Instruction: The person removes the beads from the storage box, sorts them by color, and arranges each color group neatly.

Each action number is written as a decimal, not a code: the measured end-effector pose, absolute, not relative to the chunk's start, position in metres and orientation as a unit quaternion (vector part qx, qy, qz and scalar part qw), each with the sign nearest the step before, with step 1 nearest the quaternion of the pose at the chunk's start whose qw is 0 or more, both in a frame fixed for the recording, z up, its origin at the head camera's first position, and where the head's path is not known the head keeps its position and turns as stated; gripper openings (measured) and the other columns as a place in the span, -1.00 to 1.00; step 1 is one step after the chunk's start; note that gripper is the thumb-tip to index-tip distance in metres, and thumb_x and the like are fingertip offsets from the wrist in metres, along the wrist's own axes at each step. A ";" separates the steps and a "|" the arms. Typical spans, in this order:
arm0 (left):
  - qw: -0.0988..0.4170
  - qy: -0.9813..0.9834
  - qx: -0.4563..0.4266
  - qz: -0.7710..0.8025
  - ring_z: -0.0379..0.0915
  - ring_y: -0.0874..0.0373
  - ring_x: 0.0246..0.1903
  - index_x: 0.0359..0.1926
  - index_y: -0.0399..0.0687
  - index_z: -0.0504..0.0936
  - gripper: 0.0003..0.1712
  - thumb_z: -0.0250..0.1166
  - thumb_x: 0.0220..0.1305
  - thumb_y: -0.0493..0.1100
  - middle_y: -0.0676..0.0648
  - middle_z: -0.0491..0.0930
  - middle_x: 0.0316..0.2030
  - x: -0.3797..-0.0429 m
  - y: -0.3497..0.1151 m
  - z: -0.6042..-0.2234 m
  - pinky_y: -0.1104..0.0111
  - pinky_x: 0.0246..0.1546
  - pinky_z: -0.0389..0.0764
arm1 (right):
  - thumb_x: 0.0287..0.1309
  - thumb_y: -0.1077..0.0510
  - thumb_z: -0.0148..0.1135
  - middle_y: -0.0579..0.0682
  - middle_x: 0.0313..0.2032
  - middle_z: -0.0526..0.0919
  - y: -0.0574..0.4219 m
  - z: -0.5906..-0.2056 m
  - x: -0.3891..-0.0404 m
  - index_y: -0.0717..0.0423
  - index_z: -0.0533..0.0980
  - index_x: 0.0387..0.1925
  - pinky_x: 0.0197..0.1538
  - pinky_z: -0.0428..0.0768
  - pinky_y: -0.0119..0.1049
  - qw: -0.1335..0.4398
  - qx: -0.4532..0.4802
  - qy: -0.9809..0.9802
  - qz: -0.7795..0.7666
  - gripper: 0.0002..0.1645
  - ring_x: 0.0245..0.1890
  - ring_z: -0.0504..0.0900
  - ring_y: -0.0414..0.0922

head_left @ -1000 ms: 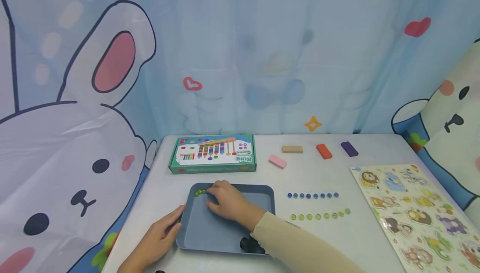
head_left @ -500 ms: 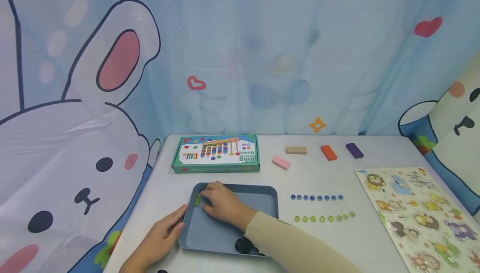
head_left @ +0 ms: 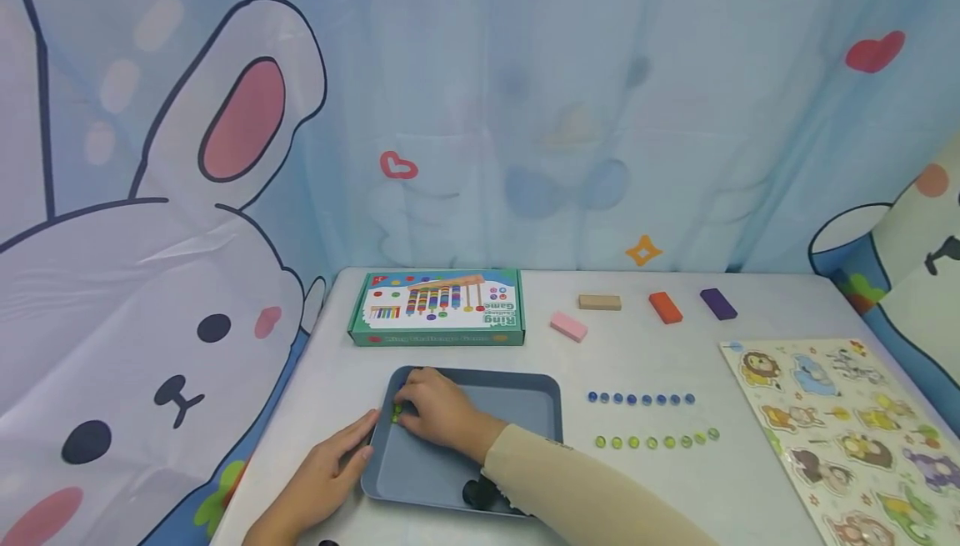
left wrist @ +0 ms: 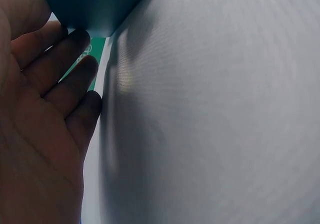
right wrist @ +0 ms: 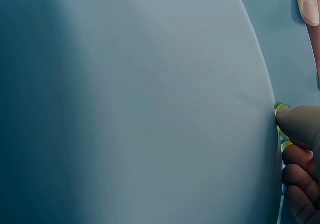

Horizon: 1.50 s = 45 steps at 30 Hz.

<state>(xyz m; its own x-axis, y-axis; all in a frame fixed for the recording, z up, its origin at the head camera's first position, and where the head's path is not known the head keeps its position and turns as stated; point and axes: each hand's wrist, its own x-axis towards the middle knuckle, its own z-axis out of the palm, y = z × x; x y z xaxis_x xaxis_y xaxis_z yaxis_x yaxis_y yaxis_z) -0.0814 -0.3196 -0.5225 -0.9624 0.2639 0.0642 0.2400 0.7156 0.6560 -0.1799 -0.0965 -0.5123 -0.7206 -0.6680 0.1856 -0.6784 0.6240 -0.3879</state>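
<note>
A blue-grey tray (head_left: 450,467) lies on the white table. My right hand (head_left: 442,408) reaches into its far left corner, with the fingers curled over small yellow-green glass beads (head_left: 396,414). In the right wrist view, the thumb presses a green bead (right wrist: 281,106) beside the tray wall, and the curled fingers (right wrist: 299,156) hide part of the others. My left hand (head_left: 330,467) rests against the tray's left side, its fingers extended. In the left wrist view, those fingers (left wrist: 82,73) touch the underside of the tray (left wrist: 95,8).
Right of the tray lie a row of blue beads (head_left: 647,400) and a row of green beads (head_left: 652,443). Behind are a ring game box (head_left: 437,308) and pink (head_left: 568,326), tan (head_left: 599,303), orange (head_left: 665,308) and purple (head_left: 718,303) blocks. An animal puzzle board (head_left: 817,413) lies at right.
My right hand has shifted left into the tray's corner. The green beads went from lying along the far wall to the left wall; a blue bead seen at the fingertips is now hidden.
</note>
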 end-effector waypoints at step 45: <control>0.041 0.930 0.112 0.349 0.32 0.07 0.50 0.55 0.06 0.37 -0.39 0.19 0.59 0.00 0.03 0.38 0.52 -0.081 -0.318 -0.519 0.03 0.49 0.43 | 0.21 -0.05 0.54 -0.13 -0.24 0.71 -0.052 -0.466 -0.183 -0.04 0.81 -0.17 -0.11 0.64 -0.39 0.045 0.346 -0.889 0.296 -0.76 -0.20 0.53 -0.25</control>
